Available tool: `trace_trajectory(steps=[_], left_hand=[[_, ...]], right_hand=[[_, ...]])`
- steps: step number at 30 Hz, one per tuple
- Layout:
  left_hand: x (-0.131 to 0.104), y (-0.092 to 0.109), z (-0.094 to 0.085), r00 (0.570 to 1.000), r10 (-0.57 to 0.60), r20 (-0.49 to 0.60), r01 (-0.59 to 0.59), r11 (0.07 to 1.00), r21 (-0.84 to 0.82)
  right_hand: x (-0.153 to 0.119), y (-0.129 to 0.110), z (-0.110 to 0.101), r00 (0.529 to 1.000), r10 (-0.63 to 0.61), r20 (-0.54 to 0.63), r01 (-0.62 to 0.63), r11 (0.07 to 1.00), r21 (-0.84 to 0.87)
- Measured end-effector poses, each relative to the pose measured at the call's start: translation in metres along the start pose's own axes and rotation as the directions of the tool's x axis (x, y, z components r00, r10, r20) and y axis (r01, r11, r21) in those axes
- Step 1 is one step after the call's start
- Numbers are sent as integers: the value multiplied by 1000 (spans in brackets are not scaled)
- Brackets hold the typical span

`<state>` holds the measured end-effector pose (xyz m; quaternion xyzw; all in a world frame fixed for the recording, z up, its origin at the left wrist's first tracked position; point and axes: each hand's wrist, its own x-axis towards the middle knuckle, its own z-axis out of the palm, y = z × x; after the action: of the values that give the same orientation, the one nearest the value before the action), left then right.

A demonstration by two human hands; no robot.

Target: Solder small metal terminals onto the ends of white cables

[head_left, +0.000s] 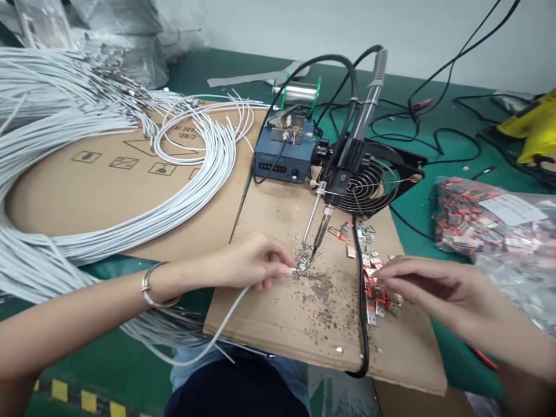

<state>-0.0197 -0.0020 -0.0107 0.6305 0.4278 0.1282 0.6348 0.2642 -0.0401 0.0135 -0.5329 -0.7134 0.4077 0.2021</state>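
Note:
My left hand (256, 260) pinches a white cable (230, 315) close to its end, beside the soldering iron tip. The soldering iron (347, 156) is clamped in a stand, pointing down, with a thin metal feed tube (313, 217) alongside it. Bits of solder (303, 265) lie scattered beneath the tip. My right hand (438, 289) is at a pile of small orange-and-metal connectors (377, 294). Its thumb and index finger close at the pile's upper edge on what looks like one connector, mostly hidden by the fingertips.
Coiled white cables (195, 197) cover the left side. A blue solder feeder (284, 150) with a solder spool (299, 92) stands behind, beside a black fan (369, 179). A black cord (361, 301) crosses the cardboard (278, 324). Bagged connectors (460, 220) lie at right.

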Motion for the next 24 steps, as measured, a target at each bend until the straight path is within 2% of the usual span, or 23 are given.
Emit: trace_trajectory(steps=[3, 5, 7, 9, 11, 13, 17, 24], left_hand=[[10, -3, -1, 999, 7, 49, -3, 995, -97], [11, -2, -2, 998, -7, 65, 17, 988, -155], [10, 1, -3, 997, -32, 65, 45, 977, -211], [8, 4, -3, 996, -56, 70, 73, 962, -262], [8, 6, -1, 995, -74, 67, 91, 949, -301], [8, 7, 1, 995, -82, 49, 93, 941, -324], [10, 6, 4, 996, -84, 16, 85, 936, -343], [12, 8, 5, 993, -115, -7, 107, 942, -317]], right_hand=[[7, -11, 28, 996, -65, 55, 65, 998, 2], [14, -16, 42, 995, -68, 74, 66, 997, 32], [20, -20, 53, 997, -2, 76, -11, 985, 170], [25, -21, 61, 991, 104, 82, -126, 922, 367], [31, -22, 67, 976, 194, 102, -219, 831, 511], [36, -23, 71, 958, 262, 118, -281, 760, 586], [44, -23, 75, 944, 312, 108, -297, 657, 693], [45, -20, 78, 951, 301, 71, -254, 630, 734]])
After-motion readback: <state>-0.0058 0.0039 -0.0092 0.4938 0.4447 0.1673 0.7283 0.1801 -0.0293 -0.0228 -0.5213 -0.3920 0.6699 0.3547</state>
